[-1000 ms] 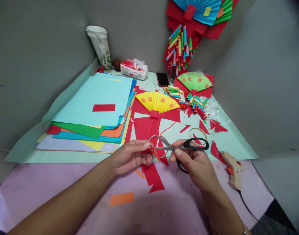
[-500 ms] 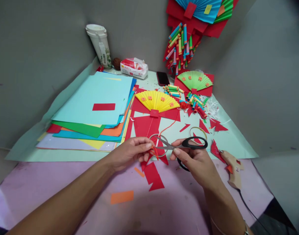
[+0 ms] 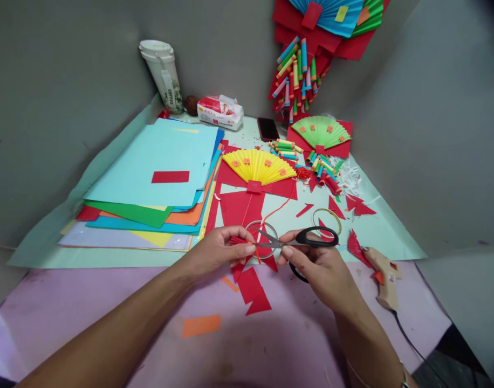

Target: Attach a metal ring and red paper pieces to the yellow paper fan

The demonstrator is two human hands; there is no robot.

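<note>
My left hand [image 3: 226, 249] pinches a small bundle of red string [image 3: 241, 241], perhaps a tassel, with loose ends hanging below the fingertips. From it a red-orange strand runs up toward a tangle of red string [image 3: 302, 173]. My right hand [image 3: 311, 261] grips black-handled scissors [image 3: 277, 241] near the pivot, thumb and fingers outside the handle loops. The blades are parted and point left, the lower tip at the string by my left fingertips. Beneath the blades lies a silvery ring-shaped roll [image 3: 251, 224]. A yellow paper fan [image 3: 259, 167] on red paper sits just beyond.
Stacked coloured paper [image 3: 150, 156] fills the left side. A glue gun [image 3: 386, 277] with a cord lies at right, near a tape ring [image 3: 336, 216]. Farther back are a green fan [image 3: 322, 132], paper tubes [image 3: 285, 148], a phone [image 3: 268, 129], a tissue pack [image 3: 220, 112] and a cup [image 3: 162, 75].
The scissors and my right hand have shifted slightly left, toward the string. My left fingers have turned a little, and more of the red bundle shows between them.
</note>
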